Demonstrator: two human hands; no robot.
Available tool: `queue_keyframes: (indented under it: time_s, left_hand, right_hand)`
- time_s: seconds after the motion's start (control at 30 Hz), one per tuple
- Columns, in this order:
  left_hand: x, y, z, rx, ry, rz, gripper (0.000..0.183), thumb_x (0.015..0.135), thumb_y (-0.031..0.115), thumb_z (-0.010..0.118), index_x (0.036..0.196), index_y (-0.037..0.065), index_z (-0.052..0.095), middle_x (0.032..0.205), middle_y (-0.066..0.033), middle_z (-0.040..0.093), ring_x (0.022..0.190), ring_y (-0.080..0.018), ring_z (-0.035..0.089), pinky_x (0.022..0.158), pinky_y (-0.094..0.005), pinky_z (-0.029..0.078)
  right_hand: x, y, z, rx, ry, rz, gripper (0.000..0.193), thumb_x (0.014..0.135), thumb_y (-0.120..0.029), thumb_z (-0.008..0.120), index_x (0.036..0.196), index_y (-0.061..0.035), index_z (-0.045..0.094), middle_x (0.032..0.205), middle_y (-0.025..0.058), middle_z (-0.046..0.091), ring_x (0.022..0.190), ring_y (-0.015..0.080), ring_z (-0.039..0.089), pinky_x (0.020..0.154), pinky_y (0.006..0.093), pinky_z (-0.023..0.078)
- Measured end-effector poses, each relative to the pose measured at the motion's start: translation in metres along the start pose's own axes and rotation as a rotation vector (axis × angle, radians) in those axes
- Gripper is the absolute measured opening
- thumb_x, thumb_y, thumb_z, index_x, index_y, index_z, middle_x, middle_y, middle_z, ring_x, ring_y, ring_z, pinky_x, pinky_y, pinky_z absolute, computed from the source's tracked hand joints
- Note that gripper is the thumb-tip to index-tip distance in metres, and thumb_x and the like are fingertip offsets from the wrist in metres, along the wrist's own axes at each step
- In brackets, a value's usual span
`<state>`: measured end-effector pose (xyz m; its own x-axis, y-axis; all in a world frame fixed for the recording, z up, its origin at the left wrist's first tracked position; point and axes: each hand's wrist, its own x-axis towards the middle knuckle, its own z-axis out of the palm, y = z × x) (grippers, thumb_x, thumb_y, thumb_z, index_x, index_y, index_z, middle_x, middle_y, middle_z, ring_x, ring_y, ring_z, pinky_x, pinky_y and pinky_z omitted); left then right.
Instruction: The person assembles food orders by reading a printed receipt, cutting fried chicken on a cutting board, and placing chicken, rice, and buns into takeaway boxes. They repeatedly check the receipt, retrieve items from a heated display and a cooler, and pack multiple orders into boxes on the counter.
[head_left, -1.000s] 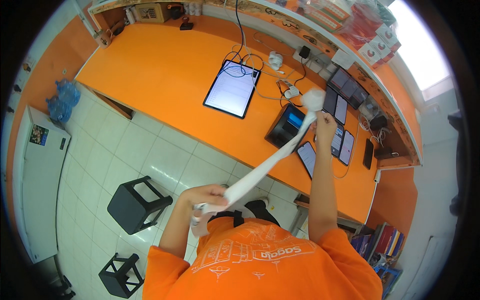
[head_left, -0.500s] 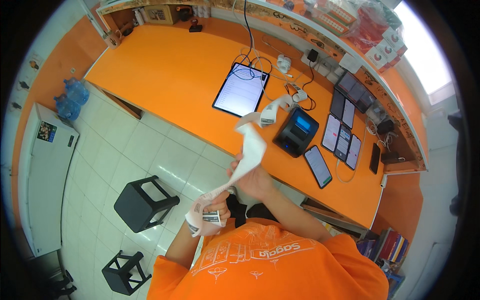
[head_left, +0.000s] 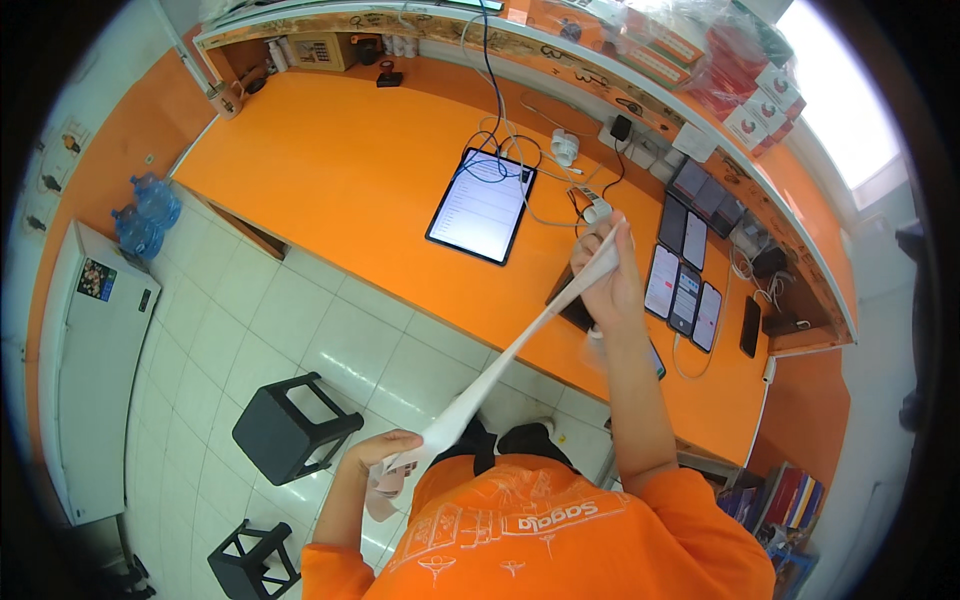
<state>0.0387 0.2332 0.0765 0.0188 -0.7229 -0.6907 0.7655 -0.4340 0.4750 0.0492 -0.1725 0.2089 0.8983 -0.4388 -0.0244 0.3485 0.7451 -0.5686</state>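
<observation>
Left hand (head_left: 385, 462) and right hand (head_left: 605, 270) pinch a taut paper strip (head_left: 500, 365); overtension may tear it toward the tablet (head_left: 482, 205) at 11 o'clock

My right hand (head_left: 608, 275) is up and stretched fwd, arm nearly straight, fingers pinched closed. My left hand (head_left: 385, 455) sits low by my chest, elbow bent, fingers curled tight. Both hands well apart; short orange sleeves, forearms bare.
</observation>
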Motion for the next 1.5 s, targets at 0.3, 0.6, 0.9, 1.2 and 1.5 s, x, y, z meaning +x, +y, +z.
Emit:
queue_keyframes:
  time_s: [0.3, 0.6, 0.9, 1.2, 1.5]
  left_hand:
    - [0.029, -0.049, -0.061, 1.590, 0.633, -0.705, 0.046, 0.081, 0.037, 0.066, 0.119, 0.012, 0.063, 0.119, -0.0136, 0.063, 0.110, -0.0304, 0.060, 0.089, -0.0368, 0.048]
    - [0.031, 0.143, 0.111, 0.677, 0.452, 0.773, 0.041, 0.083, 0.024, 0.069, 0.117, 0.001, 0.061, 0.098, -0.0124, 0.068, 0.090, -0.0173, 0.064, 0.080, -0.0275, 0.048]
    - [0.008, 0.094, 0.092, 0.447, 0.214, 0.459, 0.017, 0.076, 0.008, 0.076, 0.086, 0.002, 0.064, 0.081, -0.0044, 0.069, 0.071, -0.0082, 0.061, 0.065, -0.0231, 0.049]
    - [-0.015, 0.094, 0.103, 0.349, 0.266, 0.562, 0.048, 0.077, 0.006, 0.074, 0.123, 0.003, 0.059, 0.082, -0.0045, 0.068, 0.074, -0.0075, 0.061, 0.068, -0.0210, 0.047]
    - [0.006, 0.104, 0.115, 0.230, 0.283, 0.795, 0.044, 0.080, 0.007, 0.073, 0.120, 0.001, 0.058, 0.089, -0.0043, 0.068, 0.079, -0.0074, 0.061, 0.068, -0.0218, 0.047]
  right_hand:
    - [0.019, -0.030, 0.019, -0.330, 0.141, -0.146, 0.037, 0.092, -0.018, 0.061, 0.124, -0.0031, 0.052, 0.111, 0.0076, 0.060, 0.097, 0.0157, 0.059, 0.079, 0.0303, 0.050]
    - [-0.043, 0.046, 0.059, -0.390, 0.025, 0.235, 0.031, 0.092, -0.013, 0.059, 0.119, -0.0007, 0.056, 0.109, 0.0103, 0.064, 0.094, 0.0176, 0.062, 0.082, 0.0295, 0.051]
    - [0.016, -0.025, 0.038, -0.621, 0.042, 0.091, 0.033, 0.095, -0.016, 0.054, 0.121, 0.0040, 0.054, 0.108, 0.0150, 0.065, 0.095, 0.0169, 0.065, 0.081, 0.0284, 0.054]
    - [0.003, -0.023, 0.030, -1.054, -0.099, 0.378, 0.040, 0.095, -0.034, 0.053, 0.116, -0.0007, 0.061, 0.103, 0.0102, 0.068, 0.088, 0.0146, 0.065, 0.074, 0.0239, 0.051]
    - [-0.076, 0.059, 0.020, -0.090, 0.042, 0.928, 0.039, 0.094, -0.035, 0.055, 0.117, -0.0049, 0.060, 0.111, 0.0079, 0.065, 0.095, 0.0152, 0.062, 0.079, 0.0301, 0.050]
